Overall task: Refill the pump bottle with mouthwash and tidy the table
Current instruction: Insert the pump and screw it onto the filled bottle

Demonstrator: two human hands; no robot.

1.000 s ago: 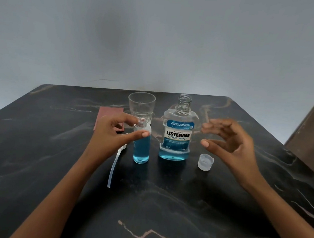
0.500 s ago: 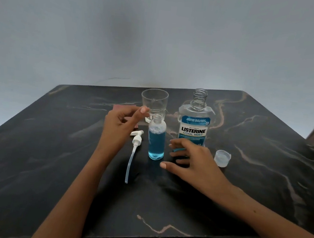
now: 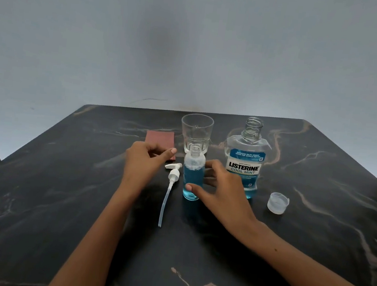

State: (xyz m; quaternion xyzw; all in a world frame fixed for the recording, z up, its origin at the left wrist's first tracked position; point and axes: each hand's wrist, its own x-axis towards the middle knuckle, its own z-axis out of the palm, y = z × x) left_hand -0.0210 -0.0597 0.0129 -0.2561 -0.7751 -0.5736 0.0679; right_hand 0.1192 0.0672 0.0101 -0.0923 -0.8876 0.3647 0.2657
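Observation:
The small clear pump bottle [image 3: 193, 173] stands uncapped at the middle of the table, about two-thirds full of blue mouthwash. My right hand [image 3: 221, 195] wraps it from the right, thumb on its front and fingers behind it. The white pump head [image 3: 173, 174] with its long tube lies flat just left of the bottle. My left hand [image 3: 145, 161] hovers over the pump head, fingers loosely curled, holding nothing. The large Listerine bottle [image 3: 245, 158] stands open to the right, with a little blue liquid at its bottom. Its clear cap [image 3: 277, 202] lies further right.
An empty drinking glass [image 3: 196, 132] stands directly behind the pump bottle. A reddish folded cloth [image 3: 160, 137] lies behind my left hand. The dark marble table [image 3: 60, 199] has its far edge against a grey wall.
My right hand came in from the right, past the Listerine bottle, and closed around the pump bottle. My left hand let go of the bottle's neck and shifted left above the pump head.

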